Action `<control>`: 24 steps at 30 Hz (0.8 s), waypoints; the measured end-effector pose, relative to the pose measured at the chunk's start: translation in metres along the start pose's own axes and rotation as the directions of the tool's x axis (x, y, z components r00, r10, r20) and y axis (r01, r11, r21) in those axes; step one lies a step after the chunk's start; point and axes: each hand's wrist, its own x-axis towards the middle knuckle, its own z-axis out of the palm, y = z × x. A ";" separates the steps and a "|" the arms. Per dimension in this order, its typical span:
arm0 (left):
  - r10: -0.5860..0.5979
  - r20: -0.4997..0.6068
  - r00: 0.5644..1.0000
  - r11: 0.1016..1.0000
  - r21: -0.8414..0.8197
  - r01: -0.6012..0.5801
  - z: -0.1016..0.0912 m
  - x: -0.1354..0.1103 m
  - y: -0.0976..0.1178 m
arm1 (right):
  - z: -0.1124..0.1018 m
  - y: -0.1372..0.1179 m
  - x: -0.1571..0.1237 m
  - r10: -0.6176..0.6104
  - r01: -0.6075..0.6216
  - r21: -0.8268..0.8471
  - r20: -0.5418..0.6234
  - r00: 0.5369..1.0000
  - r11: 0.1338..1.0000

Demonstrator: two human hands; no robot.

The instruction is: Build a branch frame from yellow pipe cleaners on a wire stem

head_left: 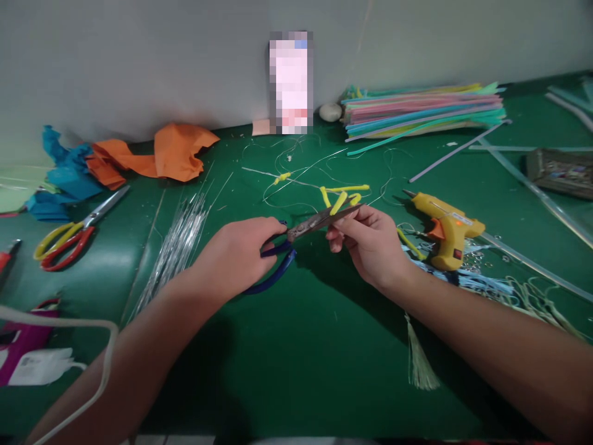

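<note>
While the left hand (pixel 241 250) grips blue-handled scissors (pixel 315 224), the right hand (pixel 368 241) pinches a yellow pipe cleaner (pixel 340 199) at the blades; a trim seems underway, needing a steady hold.

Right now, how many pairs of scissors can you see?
2: blue-handled metal scissors in the left hand; yellow-and-red-handled scissors lying far left on the green table. More may be hidden.

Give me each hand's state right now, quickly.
Left hand: closed on the handles of the blue-handled scissors.
Right hand: closed, pinching a yellow pipe cleaner at the scissor blades.
</note>
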 end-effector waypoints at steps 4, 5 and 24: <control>-0.010 0.013 1.000 1.000 -0.012 0.010 -0.002 0.000 0.002 | -0.001 0.001 0.000 -0.004 0.004 0.003 0.009 1.000 1.000; -0.009 0.015 1.000 1.000 -0.014 0.009 -0.003 0.000 0.003 | -0.002 0.001 -0.001 -0.005 0.005 0.002 0.011 1.000 1.000; -0.015 0.056 0.998 0.996 -0.091 0.020 0.001 -0.002 0.005 | 0.000 -0.001 0.001 0.034 -0.034 -0.019 0.003 0.999 0.999</control>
